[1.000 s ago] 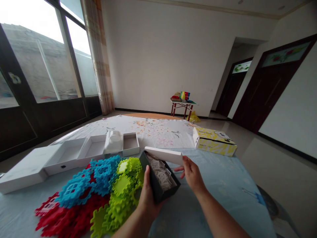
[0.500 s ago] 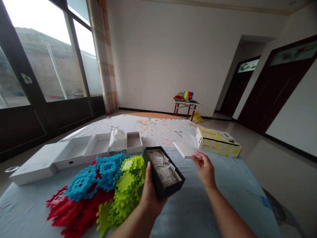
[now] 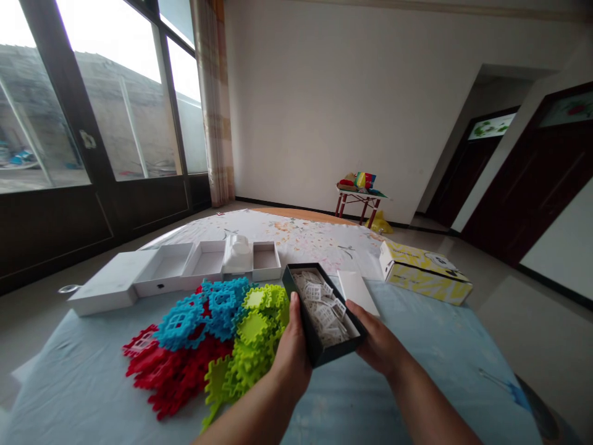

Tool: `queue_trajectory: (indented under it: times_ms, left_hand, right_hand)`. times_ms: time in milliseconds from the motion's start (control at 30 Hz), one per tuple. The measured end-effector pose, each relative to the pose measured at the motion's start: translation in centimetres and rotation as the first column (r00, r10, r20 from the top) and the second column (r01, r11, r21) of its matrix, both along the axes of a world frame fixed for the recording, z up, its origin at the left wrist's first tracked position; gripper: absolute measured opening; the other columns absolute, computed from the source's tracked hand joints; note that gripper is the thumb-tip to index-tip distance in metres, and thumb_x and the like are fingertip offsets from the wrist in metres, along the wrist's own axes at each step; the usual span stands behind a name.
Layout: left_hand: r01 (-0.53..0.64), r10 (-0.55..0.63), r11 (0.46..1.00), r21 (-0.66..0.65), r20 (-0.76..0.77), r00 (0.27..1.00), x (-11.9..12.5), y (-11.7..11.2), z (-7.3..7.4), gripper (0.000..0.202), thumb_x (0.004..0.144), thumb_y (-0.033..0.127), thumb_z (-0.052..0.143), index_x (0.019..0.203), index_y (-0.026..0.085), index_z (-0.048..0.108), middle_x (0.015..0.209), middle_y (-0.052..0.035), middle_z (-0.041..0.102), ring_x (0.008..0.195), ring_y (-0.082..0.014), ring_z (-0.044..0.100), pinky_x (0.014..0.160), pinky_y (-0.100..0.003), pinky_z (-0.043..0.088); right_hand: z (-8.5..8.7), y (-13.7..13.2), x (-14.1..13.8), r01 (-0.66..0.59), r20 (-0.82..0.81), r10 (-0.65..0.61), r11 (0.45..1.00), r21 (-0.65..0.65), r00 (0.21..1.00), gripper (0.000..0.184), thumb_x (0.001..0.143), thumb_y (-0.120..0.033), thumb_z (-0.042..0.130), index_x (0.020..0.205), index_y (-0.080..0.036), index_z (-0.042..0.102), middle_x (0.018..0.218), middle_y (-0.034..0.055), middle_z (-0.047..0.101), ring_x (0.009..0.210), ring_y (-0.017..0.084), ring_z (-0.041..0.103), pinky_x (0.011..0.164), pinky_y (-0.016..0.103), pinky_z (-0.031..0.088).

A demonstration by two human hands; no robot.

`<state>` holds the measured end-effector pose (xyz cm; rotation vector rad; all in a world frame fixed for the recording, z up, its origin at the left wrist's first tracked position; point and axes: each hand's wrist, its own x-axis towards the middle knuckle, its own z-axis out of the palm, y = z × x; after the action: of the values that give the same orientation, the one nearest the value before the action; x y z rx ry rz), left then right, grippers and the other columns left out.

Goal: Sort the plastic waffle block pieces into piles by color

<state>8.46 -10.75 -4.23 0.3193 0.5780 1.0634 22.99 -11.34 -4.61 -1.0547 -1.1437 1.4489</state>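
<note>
Both hands hold a black open box (image 3: 319,353) tilted above the table. Inside it lie many small white lattice pieces (image 3: 323,309). My left hand (image 3: 293,352) wraps round its left side, thumb on the rim. My right hand (image 3: 380,339) is closed on its right side, fingers partly hidden. Just behind the box a flat white lid (image 3: 357,292) rests on the tablecloth. To the left is a heap of toothed plastic plates: blue plates (image 3: 183,321), red plates (image 3: 178,374) and lime green plates (image 3: 254,330).
White open boxes (image 3: 160,272) stand in a row at the back left, beside a larger white box (image 3: 109,281) and a white moulded piece (image 3: 238,253). A yellow-and-white carton (image 3: 424,272) sits at the back right. Pale blue and floral cloths (image 3: 417,364) cover the table.
My right hand has let go of the white lid, which now lies on the table, and has taken hold of the black box's right side. The view has shifted slightly left.
</note>
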Motion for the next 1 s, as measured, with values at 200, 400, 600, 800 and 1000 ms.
queue_trajectory:
  times_ms: [200, 400, 600, 800, 1000]
  left_hand:
    - [0.184, -0.014, 0.953, 0.239, -0.576, 0.818, -5.0, 1.1, 2.1, 0.062, 0.068, 0.062, 0.045, 0.108, 0.016, 0.059, 0.102, -0.0125, 0.063, 0.085, -0.0245, 0.058, 0.062, -0.031, 0.047]
    - [0.056, 0.651, 0.739, 0.672, -0.732, 0.199, -13.3, 4.2, 2.6, 0.051, 0.073, 0.056, 0.041, 0.093, 0.014, 0.061, 0.087, -0.0086, 0.062, 0.075, -0.0198, 0.056, 0.069, -0.031, 0.044]
    - [-0.007, 0.686, 0.702, 0.712, -0.679, -0.262, -21.9, 6.8, 0.6, 0.044, 0.074, 0.052, 0.041, 0.094, 0.019, 0.062, 0.093, -0.0063, 0.06, 0.076, -0.0179, 0.057, 0.069, -0.028, 0.043]
    - [0.04, 0.462, 0.87, 0.491, -0.786, -0.412, -27.8, 8.7, 0.1, 0.053, 0.072, 0.056, 0.041, 0.098, 0.014, 0.06, 0.087, -0.0106, 0.061, 0.082, -0.0243, 0.056, 0.071, -0.032, 0.042]
    - [-0.077, 0.378, 0.807, 0.586, -0.612, -0.695, -31.0, 8.3, -1.7, 0.089, 0.064, 0.07, 0.037, 0.134, 0.017, 0.026, 0.126, -0.026, 0.033, 0.119, -0.0434, 0.026, 0.081, -0.054, 0.036]
  right_hand:
    - [1.1, 0.9, -1.4, 0.008, 0.0, -0.008, 0.999, 0.05, 1.0, 0.033, 0.075, -0.044, 0.054, 0.098, -0.021, 0.061, 0.087, 0.0063, 0.067, 0.083, 0.024, 0.062, 0.072, 0.033, 0.048]
    - [3.2, 3.1, -3.4, -0.019, 0.008, 0.018, 0.995, 0.103, 1.0, 0.04, 0.069, -0.04, 0.063, 0.101, -0.016, 0.059, 0.086, 0.0063, 0.066, 0.079, 0.02, 0.061, 0.073, 0.03, 0.046]
    - [4.1, 5.2, -6.5, -0.013, 0.393, -0.076, 0.976, 0.218, 0.916, 0.045, 0.066, -0.04, 0.064, 0.103, -0.014, 0.059, 0.082, 0.0055, 0.065, 0.072, 0.018, 0.06, 0.067, 0.029, 0.046]
    - [5.4, 5.9, -8.9, -0.078, 0.628, -0.251, 0.891, 0.447, 0.736, 0.042, 0.067, -0.039, 0.063, 0.105, -0.019, 0.06, 0.093, 0.0065, 0.064, 0.088, 0.021, 0.058, 0.079, 0.033, 0.045]
    - [5.5, 5.9, -10.0, -0.176, 0.707, -0.42, 0.778, 0.603, 0.569, 0.043, 0.07, -0.036, 0.06, 0.109, -0.019, 0.057, 0.101, 0.0073, 0.061, 0.093, 0.021, 0.056, 0.085, 0.035, 0.043]
